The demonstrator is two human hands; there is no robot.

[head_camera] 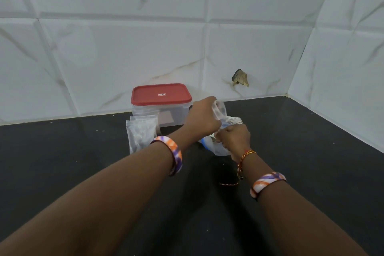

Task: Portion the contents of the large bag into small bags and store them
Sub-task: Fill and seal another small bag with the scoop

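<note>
While both forearms reach across the dark countertop [311, 151], the right hand [233, 138] pinches the rim of the large bag [220, 148], which rests on the counter between the hands. The left hand [202, 116] grips a small clear bag [219, 110] just above it. Risk — a slack mouth on either bag would spill contents. Filled small bags [141, 133] stand left; beyond, the red-lidded container [161, 94] is closed.

Bare forearms, orange-purple-white bangle [176, 156] on each wrist, red-yellow thread bracelet [245, 157] on right wrist
</note>
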